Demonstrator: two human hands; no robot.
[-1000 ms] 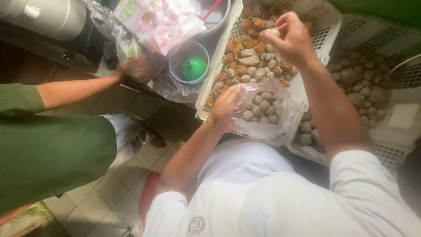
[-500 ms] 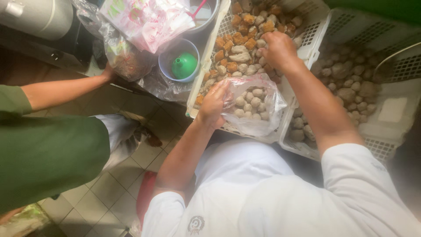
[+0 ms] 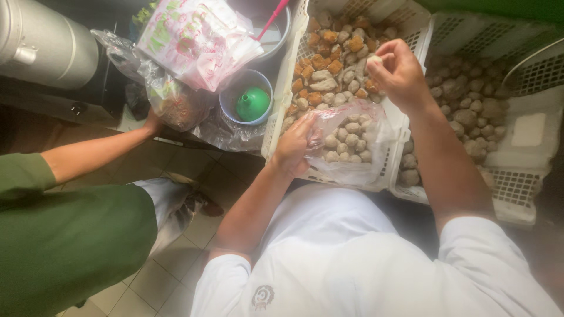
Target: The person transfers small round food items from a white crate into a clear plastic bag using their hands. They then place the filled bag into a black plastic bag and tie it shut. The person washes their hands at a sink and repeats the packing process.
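pale floor tiles [image 3: 176, 258] are showing below, and white slatted baskets are filling the top right of the view. the left hand [image 3: 295, 145] is pinching the rim of a clear bag [image 3: 352, 147], holding it open; the bag is sagging against the front edge of the near basket [image 3: 276, 123] and is partly full of pale round balls [image 3: 346, 140]. the right hand [image 3: 399, 73] is hovering over that basket, just above the bag, with one ball [image 3: 373, 60] gripped in its fingertips. loose in the basket are lying more pale balls and orange-brown cubes [image 3: 326, 56]. a second basket [image 3: 517, 188] to the right is holding bigger grey-brown balls [image 3: 464, 105] and a flat white square [image 3: 529, 129].

left of the baskets a blue bowl [image 3: 229, 100] is holding a green funnel [image 3: 252, 104]. above it a stack of flat clear packets [image 3: 197, 38] with pink and green print is leaning over. a co-worker in a green sleeve [image 3: 23, 176] is reaching a hand [image 3: 151, 123] to a clear bag of brownish stuff [image 3: 176, 105]. a steel cylinder [image 3: 41, 41] is sitting at top left.
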